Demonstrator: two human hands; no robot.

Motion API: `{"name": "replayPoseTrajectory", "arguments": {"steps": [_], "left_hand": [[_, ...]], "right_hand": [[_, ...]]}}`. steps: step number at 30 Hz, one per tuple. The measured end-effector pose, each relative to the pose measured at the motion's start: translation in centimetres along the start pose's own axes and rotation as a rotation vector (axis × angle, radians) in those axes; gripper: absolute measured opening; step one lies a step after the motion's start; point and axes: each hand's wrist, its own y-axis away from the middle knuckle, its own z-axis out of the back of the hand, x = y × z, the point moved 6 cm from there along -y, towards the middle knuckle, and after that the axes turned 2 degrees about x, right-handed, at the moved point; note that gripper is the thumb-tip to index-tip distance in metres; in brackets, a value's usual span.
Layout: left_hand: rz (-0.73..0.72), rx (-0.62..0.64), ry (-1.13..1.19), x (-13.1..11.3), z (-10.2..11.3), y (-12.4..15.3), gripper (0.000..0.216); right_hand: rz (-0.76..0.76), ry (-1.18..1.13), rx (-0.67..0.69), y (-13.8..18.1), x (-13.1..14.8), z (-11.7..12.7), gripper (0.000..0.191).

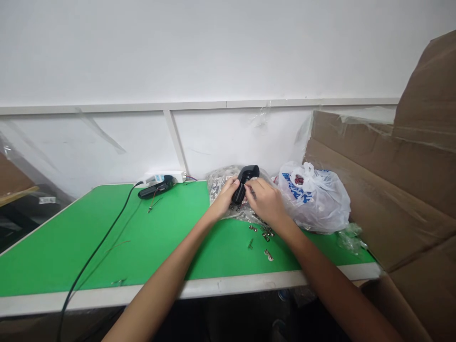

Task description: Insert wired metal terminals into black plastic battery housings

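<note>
Black shell (239, 194): likely light, stiff, slick; hold sides | left hand (224, 198): clasping shell | right hand (266, 198): pinched, contents unclear

Surface (142, 249), green, white-edged: black wired housing (151, 191); clear bag (217, 184); printed white bag (326, 202); loose metal parts (268, 255); crumpled clear plastic (351, 241).

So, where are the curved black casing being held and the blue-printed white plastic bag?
Held curved black casing (240, 192), head view: lower half.
Blue-printed white plastic bag (320, 202), head view: front side.
</note>
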Motion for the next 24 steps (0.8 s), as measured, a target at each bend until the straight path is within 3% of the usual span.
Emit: {"name": "replayPoseTrajectory", "arguments": {"steps": [10,24], "left_hand": [[-0.020,0.015,-0.068,-0.59,-0.38,0.53,0.065],[-0.032,-0.014,-0.022,-0.30,-0.92,0.59,0.055]], "right_hand": [[-0.012,-0.023,0.031,0.04,0.09,-0.15,0.031],[0.010,-0.025,-0.024,0.28,0.24,-0.25,0.034]]}}
